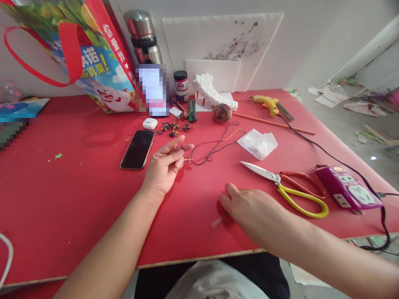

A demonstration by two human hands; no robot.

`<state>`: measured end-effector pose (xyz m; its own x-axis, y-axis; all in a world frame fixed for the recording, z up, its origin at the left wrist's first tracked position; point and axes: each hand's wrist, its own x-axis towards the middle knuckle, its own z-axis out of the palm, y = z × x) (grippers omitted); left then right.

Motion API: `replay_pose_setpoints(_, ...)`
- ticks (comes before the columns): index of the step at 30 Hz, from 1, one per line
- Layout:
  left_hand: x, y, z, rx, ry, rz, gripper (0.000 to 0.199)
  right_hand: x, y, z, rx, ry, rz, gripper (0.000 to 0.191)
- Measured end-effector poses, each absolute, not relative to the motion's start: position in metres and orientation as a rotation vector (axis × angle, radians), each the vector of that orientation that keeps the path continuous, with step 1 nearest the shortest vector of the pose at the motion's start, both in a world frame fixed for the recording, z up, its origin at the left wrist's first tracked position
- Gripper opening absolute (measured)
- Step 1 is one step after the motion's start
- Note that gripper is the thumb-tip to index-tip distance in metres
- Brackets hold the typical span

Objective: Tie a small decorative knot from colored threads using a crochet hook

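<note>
Thin multicoloured thread [199, 159] is pinched in my left hand [165, 164], with strands wound about its fingers. From there the thread runs in loose loops over the red table to a ball of thread [222, 112]. My right hand [246, 203] is low over the table near the front edge, fingers curled downward. Whatever it grips is hidden, though a clear strip [216, 222] and a speck of green show beside it. Scissors [280, 178] with one red and one yellow handle lie right of that hand. Several small dark knotted thread pieces [173, 128] rest beyond my left hand.
A black phone [138, 149] and white earbud case [150, 123] lie to the left. Farther right are crumpled white tissue [258, 143], a yellow glue gun [264, 104] and a purple power socket [349, 187] with a black cord. A shopping bag [102, 83] and steel flask [140, 27] stand behind.
</note>
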<state>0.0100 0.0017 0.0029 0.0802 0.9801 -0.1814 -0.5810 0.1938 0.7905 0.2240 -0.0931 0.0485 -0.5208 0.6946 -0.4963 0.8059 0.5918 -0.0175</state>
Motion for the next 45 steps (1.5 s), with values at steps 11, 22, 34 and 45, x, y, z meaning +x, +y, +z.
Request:
replay_pose_setpoints(11, 0.011, -0.003, 0.007, 0.609, 0.852, 1.168, 0.031, 0.225, -0.044, 0.081, 2.059, 3.124, -2.232, 0.01)
replay_pose_setpoints(22, 0.016, -0.012, 0.015, 0.667, 0.902, 1.075, 0.027, 0.204, -0.009, -0.001, 1.626, 1.486, -3.655, 0.02)
replay_pose_setpoints(34, 0.014, -0.013, 0.015, 0.711, 0.927, 1.081, 0.021, 0.207, -0.002, -0.008, 1.378, 1.503, -3.691, 0.026)
replay_pose_setpoints(45, 0.008, -0.001, 0.014, 0.555, 0.963, 1.14, 0.022, 0.206, -0.009, -0.003, 1.309, 1.93, -3.513, 0.037)
